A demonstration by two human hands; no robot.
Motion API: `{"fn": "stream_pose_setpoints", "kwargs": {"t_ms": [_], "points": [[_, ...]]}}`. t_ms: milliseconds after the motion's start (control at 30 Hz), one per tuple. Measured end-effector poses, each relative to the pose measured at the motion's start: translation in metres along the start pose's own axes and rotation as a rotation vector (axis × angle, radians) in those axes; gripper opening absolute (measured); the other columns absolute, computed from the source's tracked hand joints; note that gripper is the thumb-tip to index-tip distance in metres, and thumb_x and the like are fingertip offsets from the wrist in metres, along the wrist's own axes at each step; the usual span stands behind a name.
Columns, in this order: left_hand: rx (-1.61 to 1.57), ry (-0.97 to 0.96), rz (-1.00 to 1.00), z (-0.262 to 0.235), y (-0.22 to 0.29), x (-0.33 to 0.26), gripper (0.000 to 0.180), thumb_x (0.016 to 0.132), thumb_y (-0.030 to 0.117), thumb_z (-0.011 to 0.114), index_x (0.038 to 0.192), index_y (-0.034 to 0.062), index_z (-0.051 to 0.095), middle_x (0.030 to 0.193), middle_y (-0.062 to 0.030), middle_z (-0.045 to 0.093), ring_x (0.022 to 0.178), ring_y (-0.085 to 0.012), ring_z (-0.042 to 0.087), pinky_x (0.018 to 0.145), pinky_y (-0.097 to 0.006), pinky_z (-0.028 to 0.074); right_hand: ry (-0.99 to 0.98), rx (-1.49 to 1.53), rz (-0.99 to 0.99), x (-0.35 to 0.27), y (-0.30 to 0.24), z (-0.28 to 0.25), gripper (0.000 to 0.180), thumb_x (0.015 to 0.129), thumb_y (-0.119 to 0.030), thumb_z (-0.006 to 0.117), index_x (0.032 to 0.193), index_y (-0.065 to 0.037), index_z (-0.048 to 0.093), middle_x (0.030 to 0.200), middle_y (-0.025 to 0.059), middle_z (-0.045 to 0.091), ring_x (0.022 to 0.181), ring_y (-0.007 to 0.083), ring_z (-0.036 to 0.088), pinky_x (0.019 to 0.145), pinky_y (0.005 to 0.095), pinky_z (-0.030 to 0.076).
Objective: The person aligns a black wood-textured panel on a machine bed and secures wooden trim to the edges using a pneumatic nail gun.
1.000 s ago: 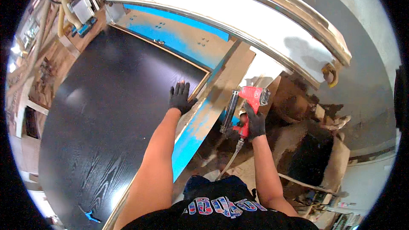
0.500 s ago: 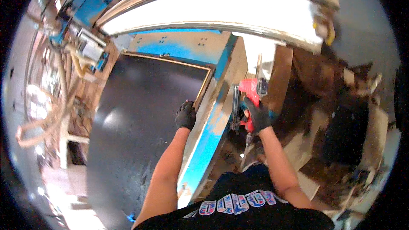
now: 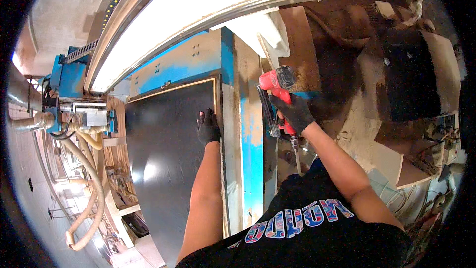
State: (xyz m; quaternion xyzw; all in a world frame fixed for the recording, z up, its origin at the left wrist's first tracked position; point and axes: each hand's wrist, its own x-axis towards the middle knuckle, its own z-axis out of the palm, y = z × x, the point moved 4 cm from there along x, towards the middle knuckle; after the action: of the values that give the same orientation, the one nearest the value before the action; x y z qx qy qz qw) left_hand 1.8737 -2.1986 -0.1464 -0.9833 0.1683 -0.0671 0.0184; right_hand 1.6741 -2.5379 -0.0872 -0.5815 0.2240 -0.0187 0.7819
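A large black panel (image 3: 168, 134) lies on the blue machine bed, with a thin pale wooden strip (image 3: 173, 87) along its far and right edges. My left hand (image 3: 209, 128), in a dark glove with some bare fingertips, rests on the panel near its right edge. Its fingers point away from me, apart and holding nothing. To the right of the bed, my gloved right hand (image 3: 296, 113) is wrapped round the grip of a red nail gun (image 3: 269, 80). The gun's black magazine hangs on its left side, and an air hose (image 3: 298, 161) runs down from the grip.
A long white gantry beam (image 3: 198, 5) spans above the far side of the blue bed (image 3: 252, 154). Thick hoses (image 3: 94, 188) hang at the left. Boards and a dark sheet (image 3: 409, 82) stand at the right, beside a cut board (image 3: 386, 161).
The view has swung, so the panel and bed look straighter and the beam steeper. My left hand still touches the panel near its edge; my right hand keeps hold of the nail gun.
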Motion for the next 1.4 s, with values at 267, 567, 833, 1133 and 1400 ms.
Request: {"fn": "stream_pose_setpoints", "kwargs": {"t_ms": [267,567,833,1133,1400], "points": [[0.113,-0.141,0.081,0.048,0.004,0.011,0.045,0.097,0.040,0.045,0.141,0.0308,0.043,0.151,-0.0143,0.037,0.128,-0.0499,0.042,0.105,-0.053,0.039,0.021,0.266,0.131,-0.009,-0.012,-0.002,0.023,0.087,-0.033,0.071,0.092,-0.012,0.064,0.064,-0.0034,0.054,0.052,0.0089,0.048,0.048,0.0255,0.039],[0.002,-0.231,-0.088,0.005,-0.078,-0.057,0.049,0.093,0.048,0.050,0.135,0.0228,0.049,0.151,-0.0138,0.036,0.133,-0.0433,0.040,0.107,-0.047,0.040,-0.209,0.207,0.034,-0.015,-0.031,0.039,0.032,0.085,-0.038,0.072,0.087,-0.008,0.062,0.062,0.0001,0.055,0.052,0.0104,0.049,0.049,0.0297,0.040],[-0.171,-0.238,-0.263,0.003,-0.078,-0.113,0.056,0.093,0.048,0.051,0.140,0.0183,0.048,0.152,-0.0147,0.034,0.139,-0.0403,0.030,0.112,-0.042,0.033,-0.221,0.182,-0.016,-0.005,-0.032,0.036,0.031,0.086,-0.036,0.071,0.077,-0.007,0.062,0.060,0.0024,0.058,0.053,0.0118,0.054,0.050,0.0301,0.042],[-0.128,-0.302,-0.335,0.001,-0.054,-0.125,0.054,0.094,0.046,0.050,0.141,0.0185,0.047,0.152,-0.0126,0.035,0.139,-0.0402,0.032,0.112,-0.041,0.034,-0.239,0.140,0.038,-0.002,-0.025,0.027,0.025,0.088,-0.031,0.068,0.083,-0.007,0.061,0.059,0.0007,0.056,0.049,0.0112,0.052,0.048,0.0297,0.041],[-0.161,-0.232,-0.473,-0.004,-0.053,-0.128,0.050,0.096,0.046,0.045,0.142,0.0252,0.046,0.156,-0.0017,0.031,0.145,-0.0316,0.024,0.113,-0.062,0.017,-0.305,0.133,0.037,0.003,-0.056,0.053,0.021,0.090,-0.027,0.068,0.098,-0.009,0.059,0.066,-0.0014,0.053,0.050,0.0094,0.049,0.047,0.0267,0.041]]}}
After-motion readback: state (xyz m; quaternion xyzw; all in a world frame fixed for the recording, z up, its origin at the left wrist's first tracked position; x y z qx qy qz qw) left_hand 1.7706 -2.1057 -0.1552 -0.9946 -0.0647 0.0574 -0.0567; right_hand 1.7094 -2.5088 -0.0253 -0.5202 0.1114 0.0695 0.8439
